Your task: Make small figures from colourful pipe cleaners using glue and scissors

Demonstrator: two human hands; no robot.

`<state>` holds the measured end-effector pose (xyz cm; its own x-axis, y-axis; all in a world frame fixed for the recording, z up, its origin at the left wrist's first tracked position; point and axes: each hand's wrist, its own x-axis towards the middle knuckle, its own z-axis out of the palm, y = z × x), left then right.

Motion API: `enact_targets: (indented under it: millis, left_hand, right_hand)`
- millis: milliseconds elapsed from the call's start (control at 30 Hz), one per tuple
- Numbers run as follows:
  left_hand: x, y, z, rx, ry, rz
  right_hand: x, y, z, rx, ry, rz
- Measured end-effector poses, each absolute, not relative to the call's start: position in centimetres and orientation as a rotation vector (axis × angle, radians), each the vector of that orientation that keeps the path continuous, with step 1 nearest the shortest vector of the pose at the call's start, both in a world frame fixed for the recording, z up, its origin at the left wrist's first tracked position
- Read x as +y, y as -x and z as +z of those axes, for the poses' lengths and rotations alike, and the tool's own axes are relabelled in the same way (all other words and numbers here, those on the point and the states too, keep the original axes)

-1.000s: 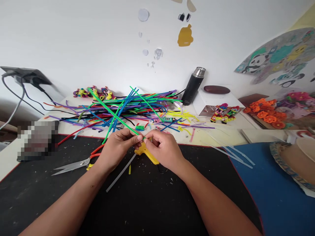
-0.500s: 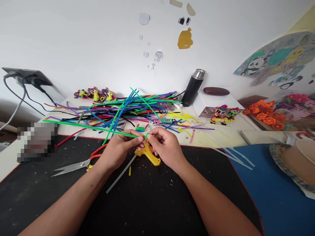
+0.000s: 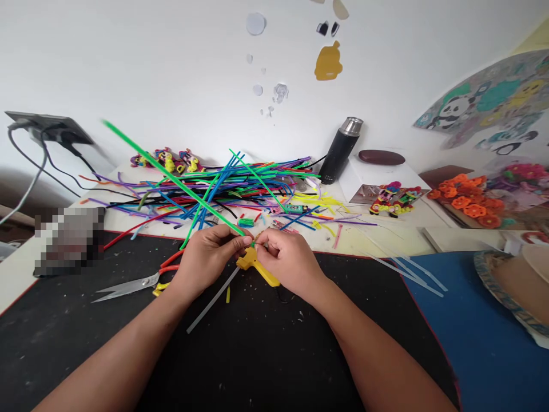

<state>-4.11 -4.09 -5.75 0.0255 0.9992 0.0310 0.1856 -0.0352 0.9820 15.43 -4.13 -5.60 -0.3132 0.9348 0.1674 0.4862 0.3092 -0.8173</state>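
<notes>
A long green pipe cleaner (image 3: 171, 179) slants up and left from my fingertips. My left hand (image 3: 217, 249) pinches it close to its lower end, closed between thumb and forefinger. Fingers also closed, my right hand (image 3: 285, 257) grips the short end of the same pipe cleaner, the fingertips of both hands almost meeting. Just below them a yellow glue gun (image 3: 257, 268) lies on the black mat (image 3: 257, 355), partly covered by my right hand. A translucent glue stick (image 3: 212, 303) sticks out of it toward the lower left. Red-handled scissors (image 3: 132, 286) rest left of my left forearm.
A heap of coloured pipe cleaners (image 3: 257, 183) spreads along the back of the table. Behind it stand a black thermos (image 3: 341, 151) and small pipe-cleaner figures (image 3: 171, 161). Several glue sticks (image 3: 414, 274) lie at right, near a straw hat (image 3: 514, 292). A power strip (image 3: 51, 129) is at left.
The long free part of the green pipe cleaner has swung upward from nearly level to a steep slant. Both hands stay close together over the glue gun.
</notes>
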Motion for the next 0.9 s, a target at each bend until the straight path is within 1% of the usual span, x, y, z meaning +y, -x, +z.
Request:
enact_targets:
  millis: [100, 367, 567, 700, 900]
  left_hand:
    - [-4.1, 4.1, -5.8, 1.275, -1.366, 1.111]
    - [-3.6, 3.5, -5.9, 0.990, -0.934, 1.144]
    - [-3.9, 3.1, -5.5, 0.958, -0.850, 1.120]
    - [-4.0, 3.0, -5.4, 0.952, -0.847, 1.119]
    - [-3.7, 3.3, -6.3, 0.963, -0.824, 1.113]
  right_hand:
    - [-4.1, -15.4, -5.7, -1.925, 1.264, 0.881]
    - [-3.9, -15.5, -5.7, -1.672, 1.179, 1.130]
    - [-4.0, -15.3, -5.8, -1.519, 1.142, 1.252]
    - [-4.1, -15.2, -5.7, -1.501, 1.143, 1.241]
    - [-4.2, -15.3, -5.4, -1.647, 1.177, 1.089]
